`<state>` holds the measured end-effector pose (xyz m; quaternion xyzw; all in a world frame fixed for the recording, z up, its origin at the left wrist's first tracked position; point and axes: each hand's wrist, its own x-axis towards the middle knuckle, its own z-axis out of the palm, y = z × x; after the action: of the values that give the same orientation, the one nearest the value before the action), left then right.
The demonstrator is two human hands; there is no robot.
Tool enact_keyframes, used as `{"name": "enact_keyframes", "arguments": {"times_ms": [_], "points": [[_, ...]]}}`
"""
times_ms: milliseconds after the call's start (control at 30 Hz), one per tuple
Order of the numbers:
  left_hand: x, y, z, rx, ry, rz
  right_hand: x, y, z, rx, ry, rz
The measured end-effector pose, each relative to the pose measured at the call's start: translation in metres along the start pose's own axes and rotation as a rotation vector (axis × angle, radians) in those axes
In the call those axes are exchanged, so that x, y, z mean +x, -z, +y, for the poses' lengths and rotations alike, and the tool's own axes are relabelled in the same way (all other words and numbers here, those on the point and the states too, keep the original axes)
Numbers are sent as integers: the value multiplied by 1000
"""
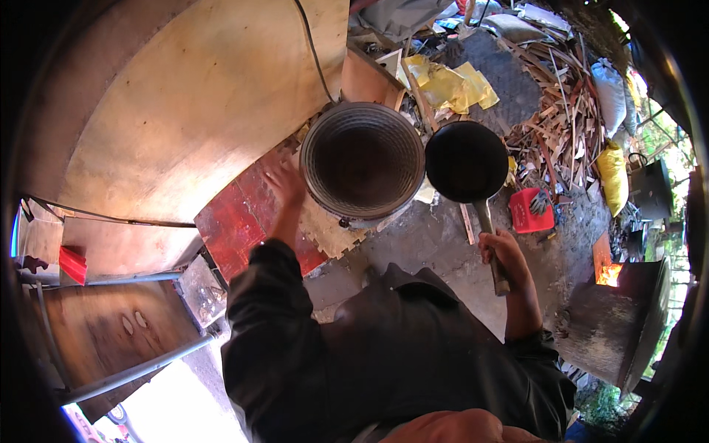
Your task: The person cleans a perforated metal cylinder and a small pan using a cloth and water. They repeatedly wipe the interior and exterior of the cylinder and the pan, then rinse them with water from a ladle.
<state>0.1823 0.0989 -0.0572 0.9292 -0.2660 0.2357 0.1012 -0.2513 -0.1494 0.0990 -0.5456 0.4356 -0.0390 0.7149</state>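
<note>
My right hand (504,255) grips the long handle (485,219) of a black metal pan (466,161). The pan is held level, close to the right rim of a large round metal vessel (363,160). Ridges ring the inner wall of that vessel, and its bottom looks dark. Left of the vessel, my left hand (285,180) is slightly blurred, with its fingers apart and nothing in it. Whether it touches the vessel's rim I cannot tell. Under that hand lies a red board (252,205), beside a jagged-edged tan mat (332,235).
Large wooden panels (194,105) stand at upper left. A red plastic container (530,210) with a grey glove (539,202) sits on the right. Behind it are scrap wood (554,127) and a yellow sack (613,177). Flames (610,274) show at a large metal drum (604,326).
</note>
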Motion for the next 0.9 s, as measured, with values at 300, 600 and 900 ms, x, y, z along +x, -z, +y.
{"name": "enact_keyframes", "arguments": {"times_ms": [300,600,900], "points": [[-24,53,56,-214,-181,-301,11,-7,-12,38,-6,16],[-51,12,67,-314,-283,-94,34,-6,-16,-1,44,17],[-51,20,63,-270,-85,-63,65,3,-34,-72,101,-18]]}}
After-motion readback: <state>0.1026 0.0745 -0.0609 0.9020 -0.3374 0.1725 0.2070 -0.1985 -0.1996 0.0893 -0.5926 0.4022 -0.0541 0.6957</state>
